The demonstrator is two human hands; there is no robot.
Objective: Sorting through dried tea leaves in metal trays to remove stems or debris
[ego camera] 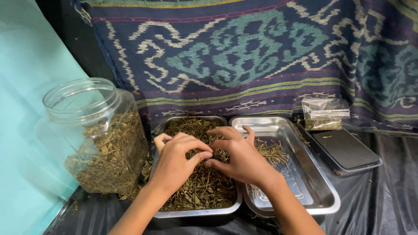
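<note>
Woven cloth (261, 56), dark blue with teal and cream patterns, hangs across the back. Black plastic sheet (383, 200) covers the counter. Pale teal sheet (26, 87) on the far left.

Clear jar (93, 135), lid off, stands left of the trays, tilted a bit, roughly half full of dried herbs.

Two steel trays side by side, touching. Left tray (196, 212) is full of dried leaves and stems (204, 187). Right tray (322, 191) is mostly bare, with a small scatter of stems (272, 150) near its left edge.

Black scale (346, 150) sits just right of the right tray. Small clear bag (324, 114) of herbs stands behind the scale, against the cloth.

Both hands are over the left tray, on top of the herb pile. Left hand (174, 161): fingers curled, thumb and forefinger pinched together on herb bits at the pile top. Right hand (239, 156): reaches over from the right tray side, fingertips bent down and nipping herbs just beside the left hand's fingertips. The two hands nearly touch at the fingertips. What exact piece each holds is too small to tell.

Loose bits (135, 191) lie on the sheet between jar and left tray.
</note>
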